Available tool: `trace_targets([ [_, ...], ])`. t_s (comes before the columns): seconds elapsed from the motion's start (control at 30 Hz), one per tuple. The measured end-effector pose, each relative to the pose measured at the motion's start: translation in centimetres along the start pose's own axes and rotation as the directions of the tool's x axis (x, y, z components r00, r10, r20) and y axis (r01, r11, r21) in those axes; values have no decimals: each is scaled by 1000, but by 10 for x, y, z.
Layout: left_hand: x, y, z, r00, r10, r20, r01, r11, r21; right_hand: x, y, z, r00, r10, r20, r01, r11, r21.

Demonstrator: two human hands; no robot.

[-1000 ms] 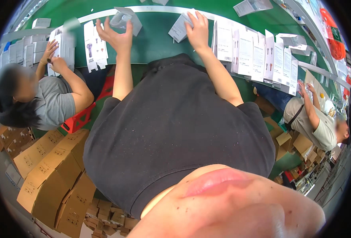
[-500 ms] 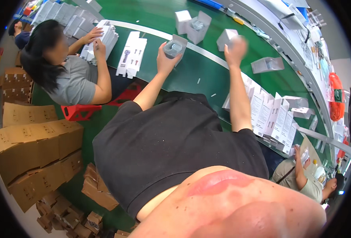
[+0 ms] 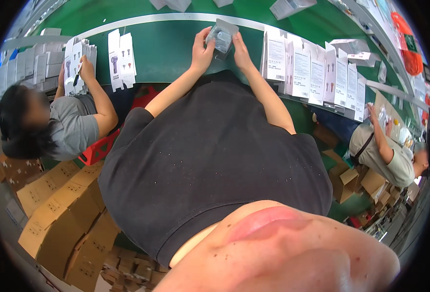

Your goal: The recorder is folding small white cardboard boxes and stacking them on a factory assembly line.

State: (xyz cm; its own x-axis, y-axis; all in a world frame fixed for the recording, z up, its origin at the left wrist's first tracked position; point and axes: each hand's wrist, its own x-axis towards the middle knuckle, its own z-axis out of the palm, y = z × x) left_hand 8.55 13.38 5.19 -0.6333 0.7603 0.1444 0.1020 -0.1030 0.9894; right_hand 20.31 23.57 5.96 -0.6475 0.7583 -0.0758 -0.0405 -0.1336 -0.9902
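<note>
Between my two hands is a small white carton [image 3: 221,54] with its lid flap standing up. Something in clear plastic wrapping [image 3: 223,39] fills its opening. My left hand [image 3: 203,52] grips the carton's left side, its thumb at the wrapped contents. Against the right side lies my right hand [image 3: 242,52], fingers closed along the wall and flap. What the wrapping contains is too blurred to name. A row of upright white printed cartons [image 3: 317,73] stands to the right of my right hand.
Flat printed carton blanks [image 3: 121,61] lie left on the green table [image 3: 166,48]. A co-worker [image 3: 79,124] beyond them holds a dark pen-like tool over similar blanks. Another person [image 3: 383,146] works at right. White boxes [image 3: 293,7] sit at the far side; brown cardboard [image 3: 64,214] stands lower left.
My right hand has come back from beside a white box farther off and joined my left hand at the carton. The view has shifted, so the table's far items sit higher.
</note>
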Motion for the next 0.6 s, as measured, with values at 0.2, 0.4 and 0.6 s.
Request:
trace_targets([
  [0.2,-5,12,3,939,325,111,-342,911,230,-20,-14,3,994,37,-101,-55,981,-188],
  [0.4,-2,17,8,943,296,150,-332,865,378,-17,-41,-2,905,-409,119,425,885,-190],
  [0.6,2,-9,2,934,276,226,-345,859,378,-15,-43,16,751,-578,319,582,353,-732],
])
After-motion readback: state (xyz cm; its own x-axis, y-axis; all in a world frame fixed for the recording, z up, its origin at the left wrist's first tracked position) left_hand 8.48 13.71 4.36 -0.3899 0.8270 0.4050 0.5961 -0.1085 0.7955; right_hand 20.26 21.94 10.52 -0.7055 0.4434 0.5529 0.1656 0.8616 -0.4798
